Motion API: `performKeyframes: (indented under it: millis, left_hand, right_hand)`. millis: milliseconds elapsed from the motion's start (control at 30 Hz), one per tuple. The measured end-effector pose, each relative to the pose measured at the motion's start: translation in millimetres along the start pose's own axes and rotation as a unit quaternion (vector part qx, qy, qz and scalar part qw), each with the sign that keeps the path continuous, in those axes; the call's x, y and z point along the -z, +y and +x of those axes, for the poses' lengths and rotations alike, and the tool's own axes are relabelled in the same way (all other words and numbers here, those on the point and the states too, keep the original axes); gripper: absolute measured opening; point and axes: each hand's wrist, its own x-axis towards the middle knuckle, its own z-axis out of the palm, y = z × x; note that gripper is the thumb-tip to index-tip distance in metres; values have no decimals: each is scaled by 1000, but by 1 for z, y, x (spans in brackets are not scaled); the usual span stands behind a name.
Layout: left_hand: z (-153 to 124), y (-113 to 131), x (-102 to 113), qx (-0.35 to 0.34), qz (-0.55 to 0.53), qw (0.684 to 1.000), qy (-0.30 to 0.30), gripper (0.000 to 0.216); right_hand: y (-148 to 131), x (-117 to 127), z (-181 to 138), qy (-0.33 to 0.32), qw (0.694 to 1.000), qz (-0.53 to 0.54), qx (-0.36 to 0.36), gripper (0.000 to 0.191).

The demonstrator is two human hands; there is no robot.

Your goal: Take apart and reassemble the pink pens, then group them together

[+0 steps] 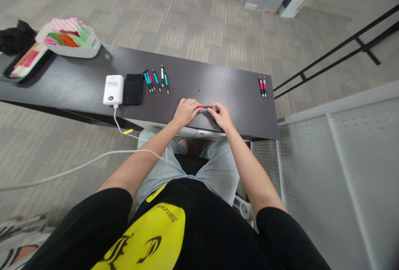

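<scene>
Plastic-looking pen (205,107), smooth satin desktop (224,83), glossy plastic box (114,86), matt textile carpet (187,25)

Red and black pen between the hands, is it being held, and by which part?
Yes: the left hand holds the red and black pen by its red end, and the right hand has its fingers on the black end.
</scene>
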Motion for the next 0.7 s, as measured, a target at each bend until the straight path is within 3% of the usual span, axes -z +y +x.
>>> performKeyframes:
  millis: [300,433,567,700]
  left_hand:
    - [-3,-8,-4,-40,16,999,10,21]
    - [-3,-10,-8,-36,8,999,31,19]
    - [-2,-17,-14,27,-21,992,120,15]
    - [1,-26,-17,94,-63,970,214,12]
  right_hand:
    - [-1,-4,1,-7,1000,19,-5,11]
    - [-8,4,7,-26,998,56,-34,20]
    - [-14,18,32,-34,995,91,-37,39]
    - [-21,8,73,-5,1000,5,-5,34]
